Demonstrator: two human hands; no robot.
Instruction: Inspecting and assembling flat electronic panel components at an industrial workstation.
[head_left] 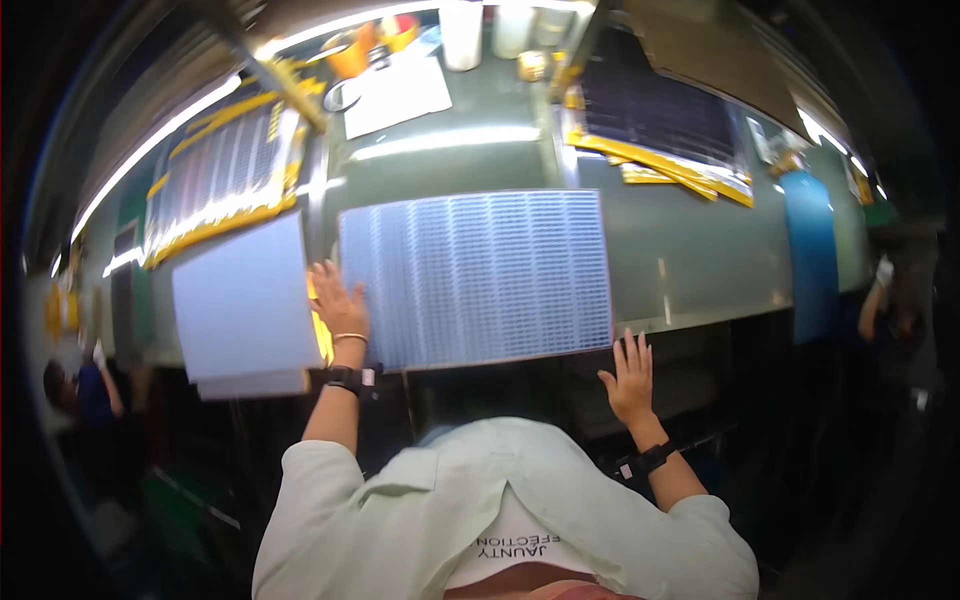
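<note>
A large rectangular pale-blue sheet (475, 275), covered with a fine grid of dark marks in rows, lies flat on the grey-green table (700, 265) in front of me. My left hand (340, 305) is at its left edge, fingers stretched and slightly spread. Whether the fingertips press on the sheet or only rest beside it, I cannot tell. My right hand (629, 378) is just off the sheet's near right corner, fingers up and thumb apart, with nothing in it. Next to my left hand lies a stack of plain pale sheets (245, 305), with a yellow strip (322, 338) showing at its right side.
Stacks of yellow-edged panels lie at the back left (225, 165) and back right (655, 110). Far back are a white paper (400, 97), orange containers (347, 58) and a white cylinder (461, 35). A blue sheet (808, 235) hangs at the right. Other people work at both sides.
</note>
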